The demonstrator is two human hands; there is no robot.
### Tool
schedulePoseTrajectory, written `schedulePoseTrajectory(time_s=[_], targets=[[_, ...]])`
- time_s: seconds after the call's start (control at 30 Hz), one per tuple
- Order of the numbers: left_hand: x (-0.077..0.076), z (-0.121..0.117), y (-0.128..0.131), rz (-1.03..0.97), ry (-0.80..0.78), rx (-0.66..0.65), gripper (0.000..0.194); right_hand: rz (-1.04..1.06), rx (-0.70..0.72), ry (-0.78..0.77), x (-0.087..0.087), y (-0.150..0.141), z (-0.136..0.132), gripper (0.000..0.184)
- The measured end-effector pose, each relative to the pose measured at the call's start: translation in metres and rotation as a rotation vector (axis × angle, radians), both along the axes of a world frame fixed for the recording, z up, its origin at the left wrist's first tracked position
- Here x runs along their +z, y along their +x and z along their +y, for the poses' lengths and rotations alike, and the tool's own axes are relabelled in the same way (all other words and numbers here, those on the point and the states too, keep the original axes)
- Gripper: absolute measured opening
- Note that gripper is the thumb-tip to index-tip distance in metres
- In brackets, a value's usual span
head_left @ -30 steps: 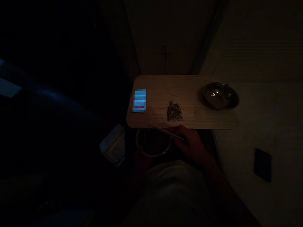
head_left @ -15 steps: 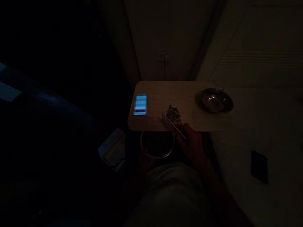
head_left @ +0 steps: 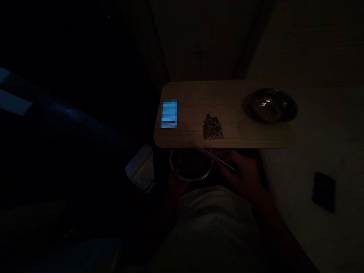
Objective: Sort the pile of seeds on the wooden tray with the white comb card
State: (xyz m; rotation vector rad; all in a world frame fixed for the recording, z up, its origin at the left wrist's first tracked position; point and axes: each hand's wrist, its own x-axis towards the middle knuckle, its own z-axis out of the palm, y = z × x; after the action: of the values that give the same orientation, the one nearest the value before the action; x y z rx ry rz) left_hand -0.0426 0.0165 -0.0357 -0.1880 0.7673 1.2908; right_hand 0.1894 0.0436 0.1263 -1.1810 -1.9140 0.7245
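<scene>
Very little light falls on the scene. My right hand point(head_left: 243, 170) is closed on a thin, flat, card-like piece point(head_left: 213, 155) with a pale edge, held slanting above the near edge of the wooden table point(head_left: 187, 93). Just below that edge is a round bowl point(head_left: 202, 177) with a shiny rim and a dark inside. My left hand point(head_left: 176, 184) grips the bowl's near left rim; most of its fingers are lost in shadow. Small dark grains point(head_left: 212, 127) lie in a loose patch on the tabletop, beyond the card-like piece and apart from it.
A shiny metal bowl point(head_left: 274, 107) stands at the table's right end. On the left end lies a lit phone point(head_left: 169, 113), its screen blurred. A pale packet point(head_left: 142, 168) is lower left, and a dark flat object point(head_left: 324, 192) rests on the light surface at right.
My right hand has drawn the card-like piece back from the grains to above the bowl's edge. The grains are spread a little wider. The camera view has shifted slightly.
</scene>
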Motion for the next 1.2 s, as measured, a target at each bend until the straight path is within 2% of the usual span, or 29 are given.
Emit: schedulePoseTrajectory(time_s=[0.13, 0.27, 0.33, 0.47, 0.57, 0.73, 0.93, 1.1, 1.2], targets=[[0.007, 0.002, 0.004, 0.027, -0.123, 0.080, 0.032, 0.181, -0.306, -0.025, -0.005, 0.010, 0.009, 0.016], [0.005, 0.003, 0.003, 0.023, -0.170, 0.066, 0.026, 0.326, -0.451, -0.100, -0.007, 0.017, 0.020, 0.019], [0.001, 0.001, 0.000, 0.030, -0.161, 0.055, 0.027, 0.344, -0.455, -0.129, -0.007, 0.018, 0.024, 0.021], [-0.003, -0.007, -0.006, -0.006, 0.041, 0.028, 0.036, 0.365, -0.431, -0.143, -0.006, 0.012, 0.029, 0.023], [0.001, -0.010, -0.008, -0.002, 0.130, 0.002, 0.040, 0.372, -0.412, -0.135, -0.007, 0.006, 0.029, 0.022], [0.009, -0.010, -0.005, -0.008, 0.177, -0.002, 0.043, 0.375, -0.390, -0.104, -0.008, 0.000, 0.026, 0.018], [-0.002, -0.010, -0.007, -0.012, 0.111, 0.005, 0.039, 0.385, -0.425, -0.106, -0.010, 0.002, 0.017, 0.019], [-0.015, -0.007, -0.009, 0.034, -0.080, 0.063, 0.035, 0.440, -0.537, -0.111, -0.014, 0.009, 0.013, 0.025], [-0.016, -0.005, -0.006, 0.011, -0.079, 0.069, 0.047, 0.447, -0.596, -0.126, -0.010, 0.012, 0.019, 0.025]])
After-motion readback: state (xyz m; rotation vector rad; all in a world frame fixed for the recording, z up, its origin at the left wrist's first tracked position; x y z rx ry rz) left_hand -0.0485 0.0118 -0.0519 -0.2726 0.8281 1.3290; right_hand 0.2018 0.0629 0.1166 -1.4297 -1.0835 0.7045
